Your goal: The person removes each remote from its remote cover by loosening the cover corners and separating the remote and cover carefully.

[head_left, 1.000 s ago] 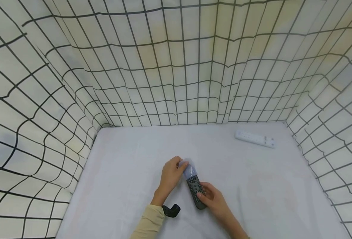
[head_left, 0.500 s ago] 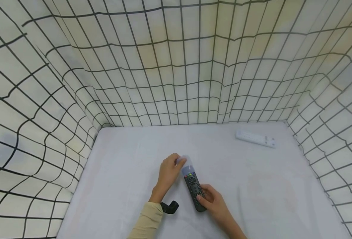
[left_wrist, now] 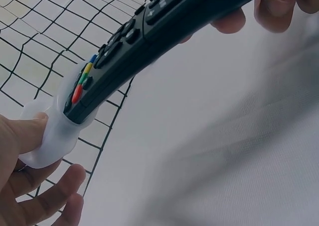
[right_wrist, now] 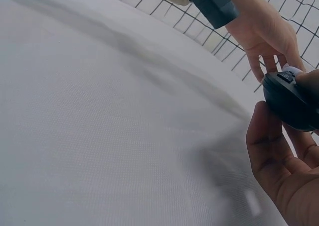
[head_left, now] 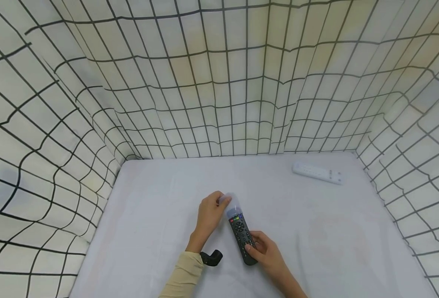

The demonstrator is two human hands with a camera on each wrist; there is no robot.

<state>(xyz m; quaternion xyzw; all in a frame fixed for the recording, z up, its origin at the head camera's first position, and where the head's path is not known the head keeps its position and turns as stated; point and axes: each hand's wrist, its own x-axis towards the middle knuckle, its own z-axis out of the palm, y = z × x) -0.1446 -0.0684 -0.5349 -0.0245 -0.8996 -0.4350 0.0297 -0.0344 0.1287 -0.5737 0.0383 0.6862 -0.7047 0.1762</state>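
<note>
A black remote control (head_left: pixel 243 238) with coloured buttons near its top slants across the middle of the near table. My right hand (head_left: pixel 267 252) grips its lower end, thumb on the button face and fingers beneath. Over the top end sits a translucent whitish silicone cover (left_wrist: pixel 54 131), beyond which most of the remote is bare. My left hand (head_left: pixel 210 211) pinches the cover's far end between thumb and index finger; in the left wrist view its other fingers are loosely bent. The right wrist view shows the remote's rounded lower end (right_wrist: pixel 289 104) held in my right hand.
A white remote control (head_left: pixel 317 173) lies at the back right of the white-covered table (head_left: pixel 159 190). White curtains with a black grid pattern (head_left: pixel 241 91) rise behind and at both sides. A black wrist camera (head_left: pixel 212 258) sits on my left wrist.
Both hands have shifted slightly, the left up and to the left. The cover has slid off the remote a little, so the row of coloured buttons now shows.
</note>
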